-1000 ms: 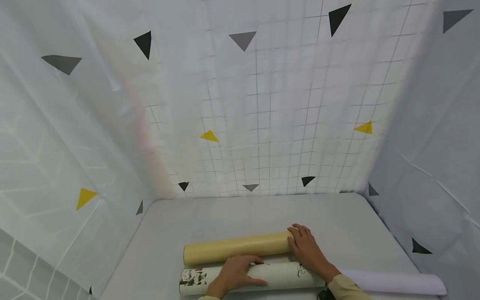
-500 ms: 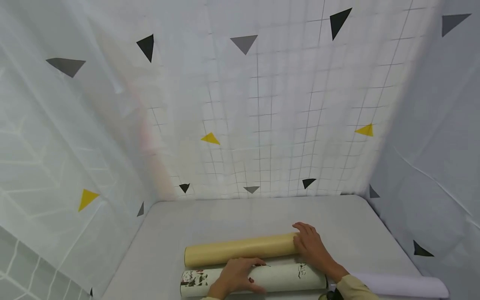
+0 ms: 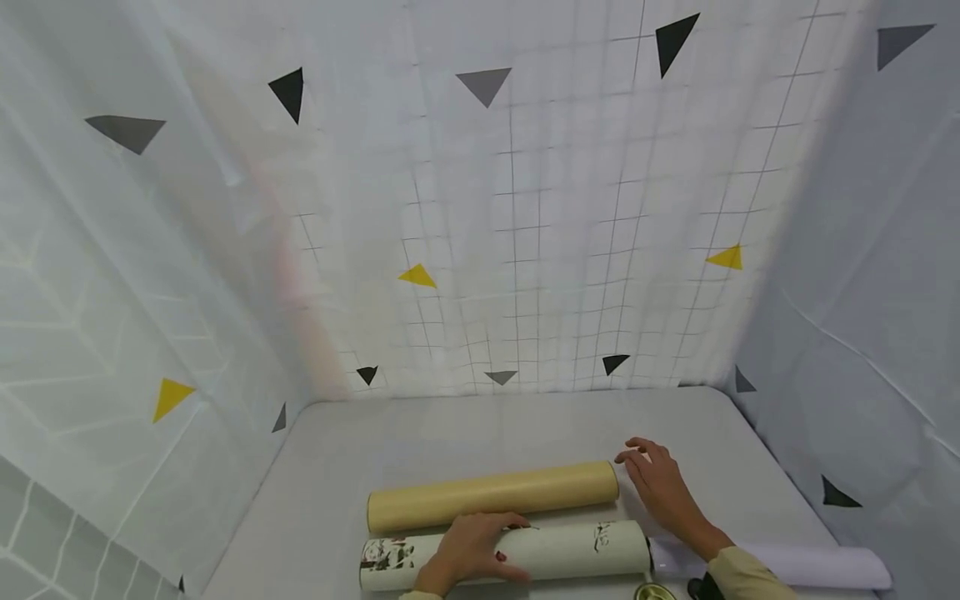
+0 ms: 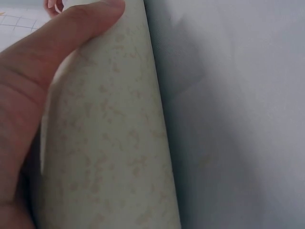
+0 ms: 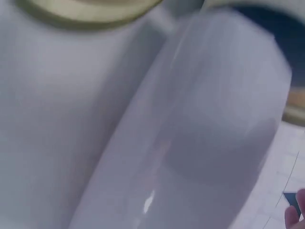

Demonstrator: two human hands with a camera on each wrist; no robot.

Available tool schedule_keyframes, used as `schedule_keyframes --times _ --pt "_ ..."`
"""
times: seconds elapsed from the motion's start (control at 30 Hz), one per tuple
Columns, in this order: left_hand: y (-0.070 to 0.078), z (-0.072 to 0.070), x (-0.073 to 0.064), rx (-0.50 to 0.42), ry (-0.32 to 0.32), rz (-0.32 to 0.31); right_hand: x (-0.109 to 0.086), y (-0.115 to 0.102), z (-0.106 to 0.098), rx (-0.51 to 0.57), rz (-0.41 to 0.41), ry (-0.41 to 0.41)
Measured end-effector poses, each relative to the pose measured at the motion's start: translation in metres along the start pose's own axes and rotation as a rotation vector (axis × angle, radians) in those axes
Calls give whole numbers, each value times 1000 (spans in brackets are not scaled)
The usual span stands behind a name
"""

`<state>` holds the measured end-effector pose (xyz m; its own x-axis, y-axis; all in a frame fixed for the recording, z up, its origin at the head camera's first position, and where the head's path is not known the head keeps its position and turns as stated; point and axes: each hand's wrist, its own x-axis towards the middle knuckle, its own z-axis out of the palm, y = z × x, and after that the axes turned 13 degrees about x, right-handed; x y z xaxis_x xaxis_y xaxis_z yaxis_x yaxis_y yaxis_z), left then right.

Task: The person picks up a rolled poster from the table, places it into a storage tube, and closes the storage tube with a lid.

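My left hand grips the cream wallpaper roll with dark floral prints, thumb on the near side and fingers over the far side. In the left wrist view, its thumb lies across that roll, which shows faint tan speckles. Behind it lies a plain yellow roll, slightly slanted. My right hand is raised just past the yellow roll's right end, fingers loosely bent, holding nothing. Under the right forearm, a glossy white roll lies toward the right; it fills much of the right wrist view.
A round gold-rimmed object and a small black item sit at the near edge, partly cut off. The white table is bounded by white sheet walls with grid lines and triangles.
The right hand has let go of the yellow roll's right end and moved right, uncovering that end. The left hand has stayed on the floral roll.
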<state>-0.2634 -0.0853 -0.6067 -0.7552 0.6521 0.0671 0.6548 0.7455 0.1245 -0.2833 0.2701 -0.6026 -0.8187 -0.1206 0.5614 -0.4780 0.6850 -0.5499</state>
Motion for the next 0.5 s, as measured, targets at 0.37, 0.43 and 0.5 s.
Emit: schedule_keyframes --times 0.37,0.43,0.5 --pt "2 3 0 21 31 17 -8 26 -53 73 194 -409" --pt "0 3 0 22 35 19 -10 30 -59 94 192 -458" --pt "-1 3 0 23 38 26 -12 33 -64 114 188 -491"
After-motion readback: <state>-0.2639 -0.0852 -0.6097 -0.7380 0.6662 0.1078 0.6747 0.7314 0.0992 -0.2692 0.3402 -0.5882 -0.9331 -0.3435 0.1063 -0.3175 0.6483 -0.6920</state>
